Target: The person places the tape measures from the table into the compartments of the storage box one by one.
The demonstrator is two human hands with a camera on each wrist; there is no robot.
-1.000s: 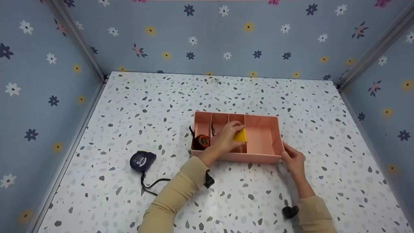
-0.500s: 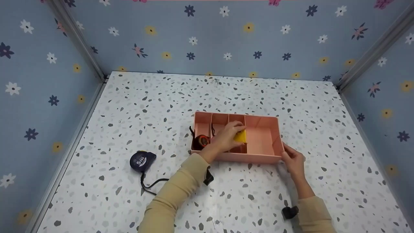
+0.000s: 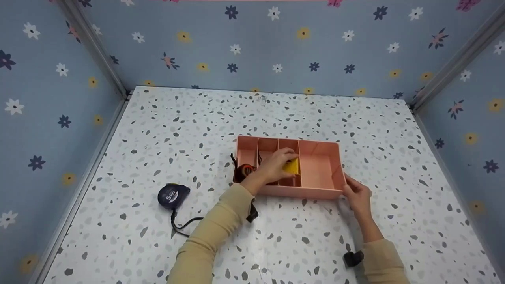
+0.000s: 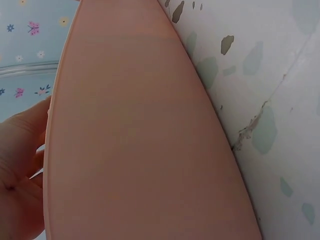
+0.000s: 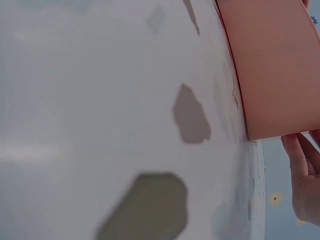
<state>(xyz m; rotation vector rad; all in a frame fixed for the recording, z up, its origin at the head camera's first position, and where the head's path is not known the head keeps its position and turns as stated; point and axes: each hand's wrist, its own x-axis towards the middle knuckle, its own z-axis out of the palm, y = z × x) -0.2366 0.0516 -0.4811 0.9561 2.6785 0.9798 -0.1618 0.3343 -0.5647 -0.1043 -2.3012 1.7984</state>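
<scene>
In the head view, my left hand [image 3: 275, 166] grips a yellow tape measure [image 3: 292, 166] in the third compartment of a pink divided box [image 3: 303, 192]. Fingers and thumb cover much of its case. My right hand [image 3: 358, 196] holds the box's right end near its front corner; the right wrist view shows those fingers against the pink wall [image 5: 280, 70]. A black and orange tape measure [image 3: 245, 172] sits in the leftmost compartment, its strap over the side. From the second compartment a black strap [image 3: 259, 157] shows, the rest hidden by my left hand.
A dark blue tape measure [image 3: 173, 196] marked 5m lies left of the box, its black cord [image 3: 182, 227] trailing toward my left sleeve [image 3: 215, 232]. The speckled white table [image 3: 189, 118] is enclosed by flowered blue panels [image 3: 260, 47] at the back and sides.
My left hand and the yellow tape measure have shifted very slightly left within the compartment. The right hand and the box have stayed in place.
</scene>
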